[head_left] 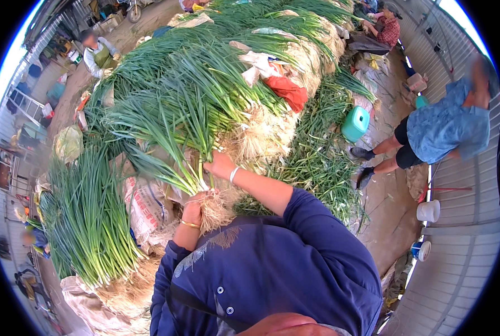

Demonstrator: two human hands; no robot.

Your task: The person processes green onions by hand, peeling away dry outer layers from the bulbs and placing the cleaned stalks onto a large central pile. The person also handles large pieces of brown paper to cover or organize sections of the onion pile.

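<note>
My left hand [191, 213], with a gold bracelet at the wrist, is closed round the root end of a few green onions [201, 182] in front of my chest. Their pale roots [213, 210] hang out beside it. Higher up, my right hand [221, 166], wearing a white bangle, has its fingers closed on the stalks; the fingertips are partly hidden. Just beyond my hands lies a big heap of green onions [182, 95], leaves to the left and bushy roots [264, 131] to the right. A second stack of green onions [93, 218] stands to my left.
Trimmed leaves [317, 151] litter the ground right of the heap, near a teal plastic stool [355, 124]. A person in blue [445, 126] stands at the right; others sit around the heap. A printed sack [146, 207], a red cloth [287, 93] and a white bucket [428, 211] also show.
</note>
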